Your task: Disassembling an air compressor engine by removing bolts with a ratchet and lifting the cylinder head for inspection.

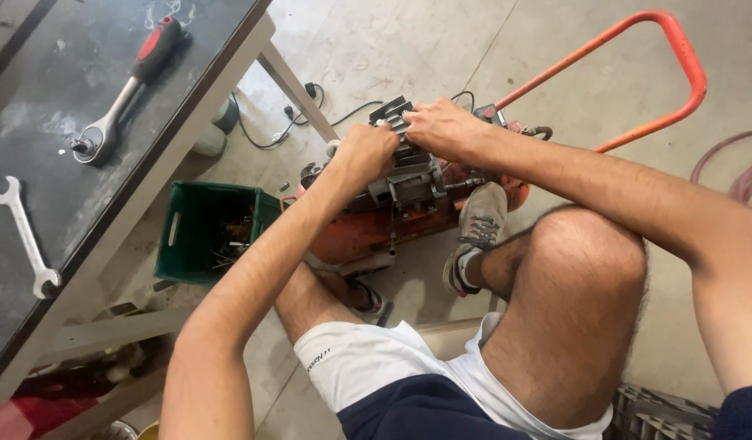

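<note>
Knees up, our left hand [366,153] and right hand [441,129] clamp the compressor's finned head [408,167], still mounted; ratchet [119,94] unused.

I see my left hand [366,153] and right hand [441,129] both gripping the grey motor block [408,181] on the orange air compressor [368,228] on the floor. A ratchet [127,90] and a wrench [24,236] lie on the table [91,187]. A green crate [198,232] sits below.
</note>
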